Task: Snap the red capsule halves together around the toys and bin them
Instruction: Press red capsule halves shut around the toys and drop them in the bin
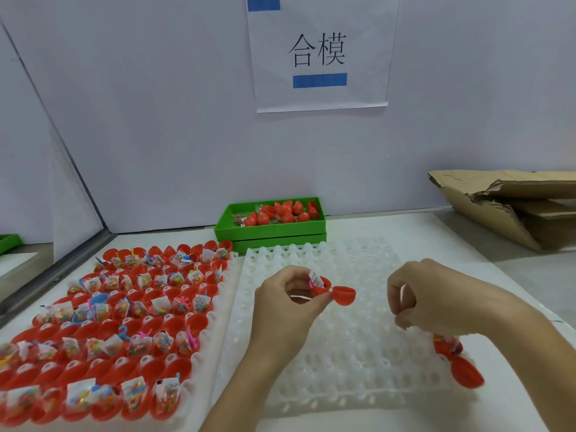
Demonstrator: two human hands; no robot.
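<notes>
My left hand [286, 302] pinches an open red capsule [335, 291] above the white tray [343, 353]. Its two hinged halves lie side by side, and a small toy packet sticks out of the left half. My right hand [436, 297] hovers just right of the capsule with curled fingers that hold nothing I can see. Another open red capsule [461, 366] with a toy lies on the white tray's right edge, under my right forearm. The green bin [271, 232] at the back holds several closed red capsules.
A second white tray [218, 307] on the left is packed with several open red capsules holding toy packets. Torn cardboard [514, 207] lies at the back right. A wall with a paper sign [321, 54] stands behind the bin.
</notes>
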